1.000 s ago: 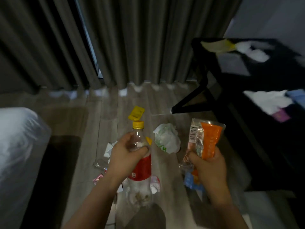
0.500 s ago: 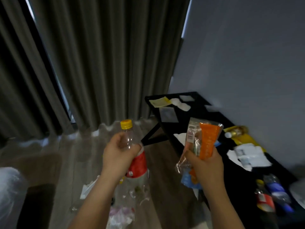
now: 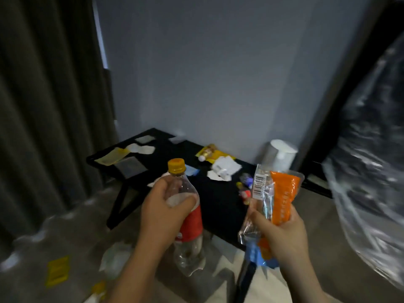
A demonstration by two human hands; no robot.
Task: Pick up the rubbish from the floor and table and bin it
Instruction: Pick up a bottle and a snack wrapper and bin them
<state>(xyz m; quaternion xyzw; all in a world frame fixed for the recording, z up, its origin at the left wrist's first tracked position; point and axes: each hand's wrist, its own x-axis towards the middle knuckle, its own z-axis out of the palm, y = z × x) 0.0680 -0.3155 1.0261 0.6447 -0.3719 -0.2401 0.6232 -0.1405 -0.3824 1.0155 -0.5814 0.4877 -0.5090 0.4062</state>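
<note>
- Currently, left hand (image 3: 161, 213) grip curls round the bottle (image 3: 192, 224); long axis near-upright, cap up, held over the floor (image 3: 65, 237).
- Right hand (image 3: 282, 235) grip clamps wrappers (image 3: 283, 200), apparently several, long axis upright, before the worktop (image 3: 218, 204).

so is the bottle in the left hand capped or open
Capped. A yellow cap sits on the neck of the clear bottle, which the left hand grips just above its red label.
</note>
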